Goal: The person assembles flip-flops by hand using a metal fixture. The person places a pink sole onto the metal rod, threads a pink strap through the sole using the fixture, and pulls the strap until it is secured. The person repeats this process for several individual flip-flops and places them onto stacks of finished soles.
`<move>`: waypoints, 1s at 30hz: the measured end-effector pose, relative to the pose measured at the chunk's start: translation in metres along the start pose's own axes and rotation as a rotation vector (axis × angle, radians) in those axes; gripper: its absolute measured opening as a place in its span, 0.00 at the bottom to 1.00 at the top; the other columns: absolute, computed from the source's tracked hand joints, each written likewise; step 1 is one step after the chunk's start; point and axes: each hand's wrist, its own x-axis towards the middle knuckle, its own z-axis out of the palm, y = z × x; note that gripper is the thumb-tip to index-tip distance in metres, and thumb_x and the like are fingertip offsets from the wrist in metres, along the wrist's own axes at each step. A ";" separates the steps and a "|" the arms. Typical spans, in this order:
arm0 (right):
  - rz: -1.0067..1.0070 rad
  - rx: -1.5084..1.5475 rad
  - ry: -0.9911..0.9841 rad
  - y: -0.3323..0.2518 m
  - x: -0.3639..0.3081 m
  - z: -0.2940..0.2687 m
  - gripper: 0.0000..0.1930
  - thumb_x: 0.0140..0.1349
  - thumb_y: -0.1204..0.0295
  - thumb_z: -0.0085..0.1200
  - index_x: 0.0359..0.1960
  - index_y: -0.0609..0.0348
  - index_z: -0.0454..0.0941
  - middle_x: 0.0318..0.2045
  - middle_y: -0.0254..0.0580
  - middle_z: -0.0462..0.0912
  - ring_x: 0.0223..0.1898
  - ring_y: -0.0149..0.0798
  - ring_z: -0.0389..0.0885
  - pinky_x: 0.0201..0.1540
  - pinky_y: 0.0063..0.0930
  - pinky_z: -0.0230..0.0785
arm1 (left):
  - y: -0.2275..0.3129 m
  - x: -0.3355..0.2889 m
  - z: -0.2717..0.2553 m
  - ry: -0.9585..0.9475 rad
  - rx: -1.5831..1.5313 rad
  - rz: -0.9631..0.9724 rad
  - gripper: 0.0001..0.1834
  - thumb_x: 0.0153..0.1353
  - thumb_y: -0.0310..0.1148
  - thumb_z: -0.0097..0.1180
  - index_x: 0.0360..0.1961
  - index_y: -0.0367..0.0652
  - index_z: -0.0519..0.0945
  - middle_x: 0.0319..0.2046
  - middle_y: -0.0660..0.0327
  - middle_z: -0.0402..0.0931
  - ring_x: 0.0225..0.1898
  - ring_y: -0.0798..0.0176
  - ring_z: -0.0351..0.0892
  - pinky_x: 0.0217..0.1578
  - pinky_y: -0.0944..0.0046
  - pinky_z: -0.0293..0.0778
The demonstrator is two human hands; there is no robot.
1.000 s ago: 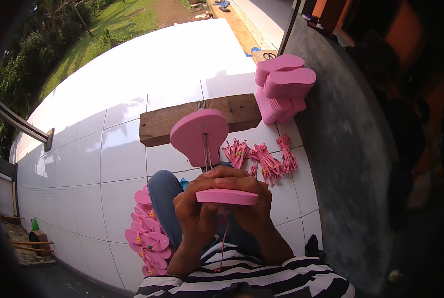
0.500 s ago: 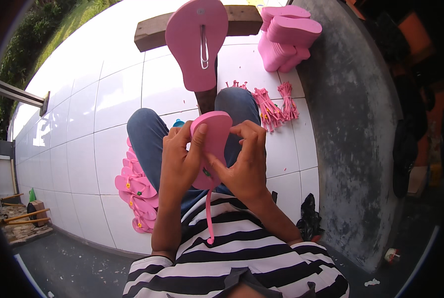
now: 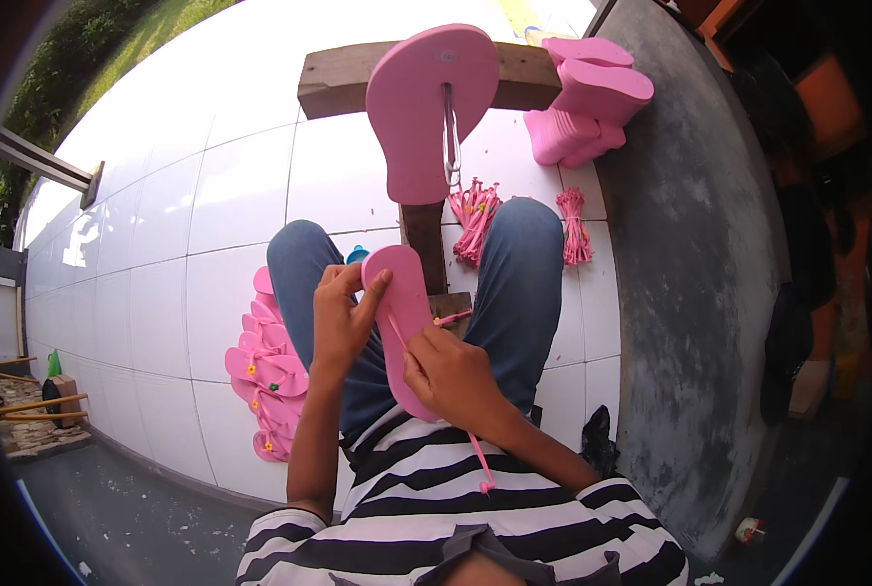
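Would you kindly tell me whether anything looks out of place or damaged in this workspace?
Slightly: a few tiny pink scraps lie loose on the white tiles, apart from the strap bundles. The pink sole in the left hand shows no visible damage.

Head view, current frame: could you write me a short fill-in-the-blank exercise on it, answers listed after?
1. The left hand and the right hand are both at one handheld sole, coloured ____.
2. The crosswise block behind the large upright sole is made of ____.
3. The pile of strapped sandals lies on the person's ____ side.
4. The shirt has black and white ____.

Missing words: pink; wood; left; stripes.
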 end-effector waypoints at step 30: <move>-0.341 0.298 0.655 0.001 0.100 -0.092 0.13 0.50 0.81 0.69 0.38 0.63 0.80 0.38 0.48 0.85 0.40 0.45 0.86 0.41 0.32 0.80 | 0.098 0.090 0.000 0.133 -0.674 0.795 0.25 0.51 0.32 0.72 0.40 0.42 0.65 0.35 0.51 0.74 0.35 0.58 0.78 0.38 0.61 0.77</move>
